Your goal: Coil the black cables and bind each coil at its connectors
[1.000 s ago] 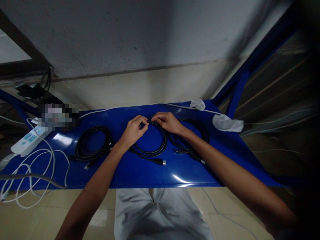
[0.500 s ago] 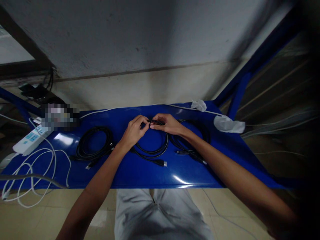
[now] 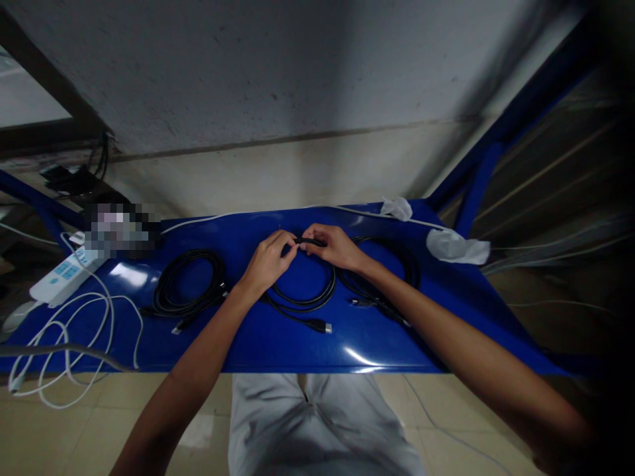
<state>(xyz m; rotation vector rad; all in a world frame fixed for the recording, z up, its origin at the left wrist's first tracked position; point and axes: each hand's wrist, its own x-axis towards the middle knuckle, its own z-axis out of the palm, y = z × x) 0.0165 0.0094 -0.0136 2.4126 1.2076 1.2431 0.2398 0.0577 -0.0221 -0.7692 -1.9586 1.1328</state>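
Observation:
A coiled black cable (image 3: pixel 302 305) lies at the middle of the blue table (image 3: pixel 292 350), its silver-tipped plug (image 3: pixel 322 326) pointing right near the front. My left hand (image 3: pixel 272 259) pinches the far side of this coil between thumb and fingers. Close beside it, my right hand (image 3: pixel 331 246) is closed on the same stretch of cable, the two sets of fingertips nearly touching. What exactly sits between the fingertips is too small to make out. Another black cable coil (image 3: pixel 169 291) rests to the left, and a third black coil (image 3: pixel 411 264) lies partly under my right forearm.
A white power strip (image 3: pixel 64 274) and a loose white cable (image 3: pixel 112 317) occupy the table's left end. Two crumpled white plastic pieces, one a bag-like wrap (image 3: pixel 456 247), lie at the back right. Behind the table stands a wall (image 3: pixel 223 79); blue frame posts (image 3: pixel 479 185) rise at the sides.
Both hands stay at the far side of the middle coil with only slight finger movement. The whole view has shifted a little.

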